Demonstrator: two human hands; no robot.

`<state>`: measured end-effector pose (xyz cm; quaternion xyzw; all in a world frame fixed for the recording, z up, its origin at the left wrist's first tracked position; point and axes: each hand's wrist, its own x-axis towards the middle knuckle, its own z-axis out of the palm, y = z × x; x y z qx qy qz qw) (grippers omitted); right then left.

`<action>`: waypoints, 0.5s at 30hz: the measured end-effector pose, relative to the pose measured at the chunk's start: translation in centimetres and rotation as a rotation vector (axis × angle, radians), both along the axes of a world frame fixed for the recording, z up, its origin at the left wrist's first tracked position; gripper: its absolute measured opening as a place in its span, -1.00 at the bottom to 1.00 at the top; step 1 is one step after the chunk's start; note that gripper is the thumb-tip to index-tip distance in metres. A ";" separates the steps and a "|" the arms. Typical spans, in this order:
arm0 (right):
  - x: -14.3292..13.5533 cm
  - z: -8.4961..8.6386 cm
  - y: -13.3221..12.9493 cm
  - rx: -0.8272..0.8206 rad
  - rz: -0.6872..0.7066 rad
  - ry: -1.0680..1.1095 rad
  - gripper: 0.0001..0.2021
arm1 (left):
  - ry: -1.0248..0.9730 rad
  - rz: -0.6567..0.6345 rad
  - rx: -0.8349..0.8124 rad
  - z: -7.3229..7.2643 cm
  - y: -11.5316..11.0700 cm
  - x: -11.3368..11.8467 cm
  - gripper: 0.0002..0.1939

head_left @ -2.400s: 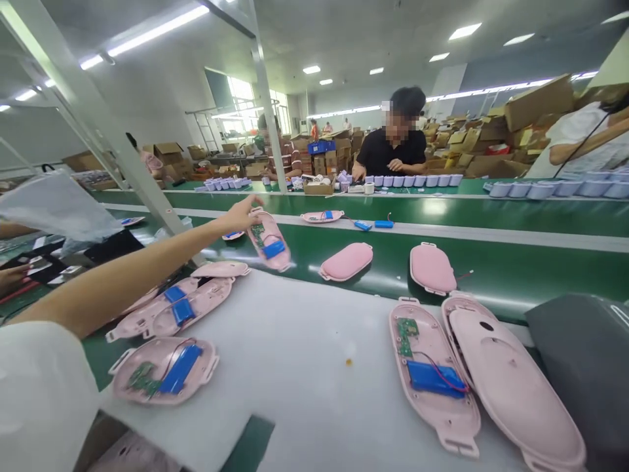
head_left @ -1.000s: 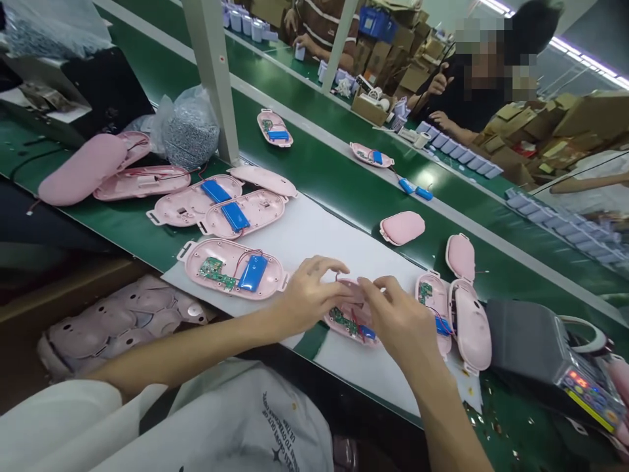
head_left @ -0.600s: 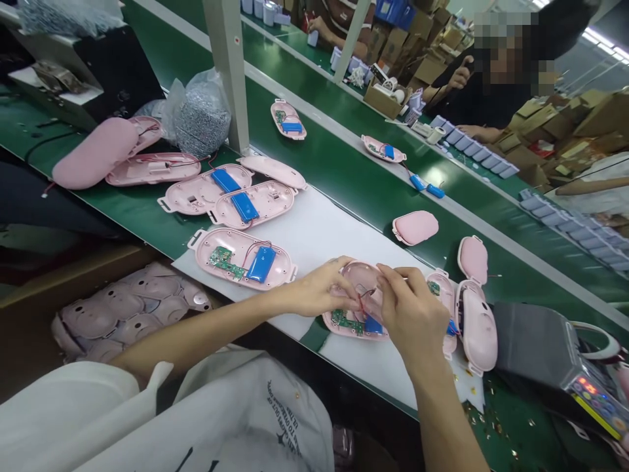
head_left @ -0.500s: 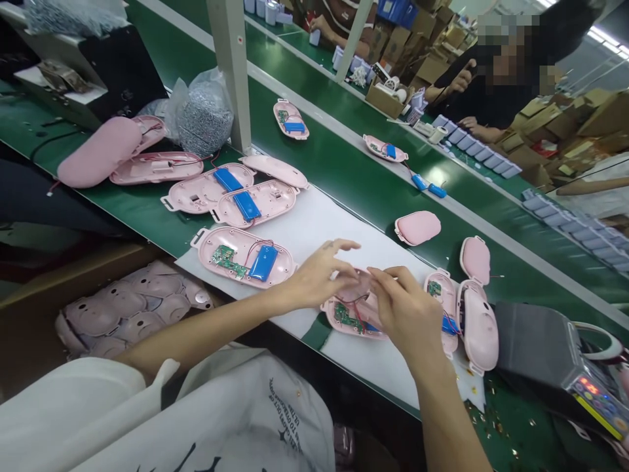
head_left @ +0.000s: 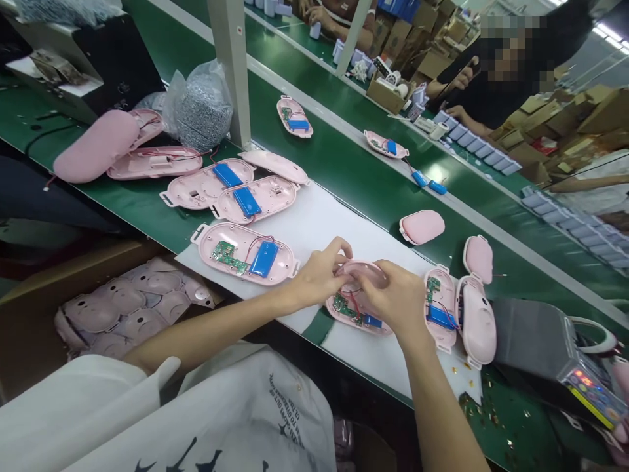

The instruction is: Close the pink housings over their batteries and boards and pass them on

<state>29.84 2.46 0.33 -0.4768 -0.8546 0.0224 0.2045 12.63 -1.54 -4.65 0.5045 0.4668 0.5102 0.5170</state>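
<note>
Both my hands hold a pink oval shell half (head_left: pixel 366 270) tilted up by its ends, my left hand (head_left: pixel 324 270) at its left end and my right hand (head_left: pixel 400 295) at its right. Right below it lies another open pink shell (head_left: pixel 351 316) with a green circuit board, red wires and part of a blue battery (head_left: pixel 372 321) showing. To the left rests a pink shell (head_left: pixel 230 237) with a circuit board and a blue battery pack (head_left: pixel 264 259). On the right, close to my right hand, is one more open shell (head_left: pixel 445 337) with a board and battery.
Several pink shells (head_left: pixel 260 203) lie at the left near a bag of small metal parts (head_left: pixel 204 105) and a grey post (head_left: pixel 230 72). A dark machine with a lit display (head_left: pixel 540 347) stands at right. A cardboard box of shells (head_left: pixel 118 308) sits below. Co-workers are across the green belt.
The shell half between my hands now stands raised and tilted. My right hand has turned and closed around its end, and my left fingers have come in onto the other end.
</note>
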 end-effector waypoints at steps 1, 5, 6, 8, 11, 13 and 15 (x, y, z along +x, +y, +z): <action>0.0 -0.1 0.2 -0.028 -0.011 0.000 -0.64 | 0.015 0.009 -0.003 0.0 0.1 -0.1 -0.68; -0.5 0.0 0.7 -0.142 -0.029 0.019 -0.72 | 0.133 -0.009 0.025 -0.2 0.7 -0.3 -0.69; -0.8 0.2 0.7 -0.163 -0.036 0.017 -0.76 | 0.195 -0.023 0.045 -0.1 0.8 -0.4 -0.71; -1.0 0.4 0.3 -0.202 -0.019 0.033 -0.83 | 0.333 -0.048 0.085 0.2 1.0 -0.4 -0.73; 1.5 -0.2 -0.5 -0.168 0.008 0.265 -0.76 | 0.487 -0.066 0.075 0.8 1.4 -0.4 -0.65; 6.3 -1.1 -1.7 -0.008 -0.224 0.598 -0.73 | 0.556 -0.063 0.039 1.0 1.8 -0.4 -0.62; 12.7 -2.3 -3.5 0.170 -0.683 1.014 -0.71 | 0.587 -0.062 0.034 1.0 2.1 -0.3 -0.61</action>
